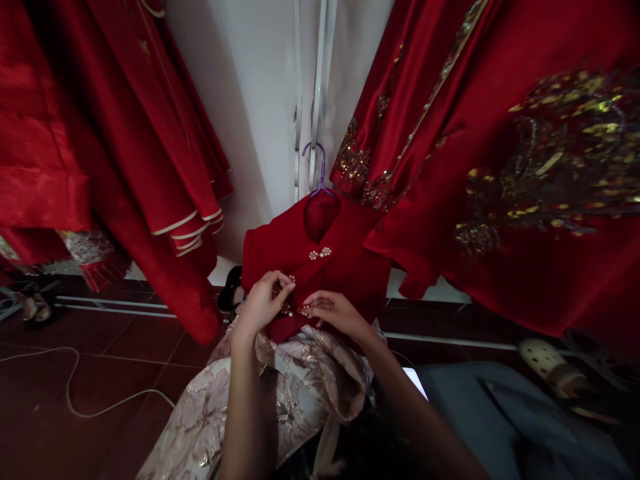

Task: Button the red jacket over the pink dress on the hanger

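A small red jacket hangs on a purple hanger in front of a white wall. It has pearl-like button clasps down its front. Below it spreads a pale gold-patterned skirt. My left hand pinches the jacket's front edge at a lower clasp. My right hand has its fingers closed on the fabric beside the same clasp. Both hands nearly touch each other at the jacket's front.
Red gowns hang to the left, and a red gown with gold embroidery hangs to the right. A white cable lies on the dark floor. Shoes sit at far left, a pale slipper at right, grey fabric below.
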`<action>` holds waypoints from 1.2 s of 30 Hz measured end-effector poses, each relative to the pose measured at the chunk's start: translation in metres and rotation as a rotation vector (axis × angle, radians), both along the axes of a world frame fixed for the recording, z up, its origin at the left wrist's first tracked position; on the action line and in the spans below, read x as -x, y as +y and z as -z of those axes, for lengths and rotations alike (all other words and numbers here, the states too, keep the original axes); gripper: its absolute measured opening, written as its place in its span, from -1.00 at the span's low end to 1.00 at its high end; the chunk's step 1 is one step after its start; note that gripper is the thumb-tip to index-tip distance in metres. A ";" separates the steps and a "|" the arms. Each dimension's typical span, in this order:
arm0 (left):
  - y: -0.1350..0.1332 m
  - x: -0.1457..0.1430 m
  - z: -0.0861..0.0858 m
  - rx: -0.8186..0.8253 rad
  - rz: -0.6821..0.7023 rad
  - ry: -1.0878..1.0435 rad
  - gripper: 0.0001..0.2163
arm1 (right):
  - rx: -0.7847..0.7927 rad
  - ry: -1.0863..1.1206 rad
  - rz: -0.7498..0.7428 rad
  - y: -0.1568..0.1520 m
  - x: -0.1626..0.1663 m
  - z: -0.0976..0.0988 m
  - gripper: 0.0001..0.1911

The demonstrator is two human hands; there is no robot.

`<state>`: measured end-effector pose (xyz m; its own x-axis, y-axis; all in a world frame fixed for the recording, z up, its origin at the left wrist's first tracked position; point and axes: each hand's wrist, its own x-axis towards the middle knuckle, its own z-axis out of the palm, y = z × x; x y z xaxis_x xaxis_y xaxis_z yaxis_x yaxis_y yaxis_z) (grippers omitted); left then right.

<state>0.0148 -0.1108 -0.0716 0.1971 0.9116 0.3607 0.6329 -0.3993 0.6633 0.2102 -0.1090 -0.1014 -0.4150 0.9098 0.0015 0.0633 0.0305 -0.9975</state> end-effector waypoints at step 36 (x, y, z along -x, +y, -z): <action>0.027 -0.017 -0.008 -0.320 -0.173 0.026 -0.76 | -0.055 -0.027 -0.223 -0.001 -0.016 -0.011 -0.92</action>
<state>0.0317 -0.0834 -0.0632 0.0623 0.7738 0.6304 0.7242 -0.4696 0.5049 0.2258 -0.1099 -0.0906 -0.6064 0.7944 0.0342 0.0760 0.1007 -0.9920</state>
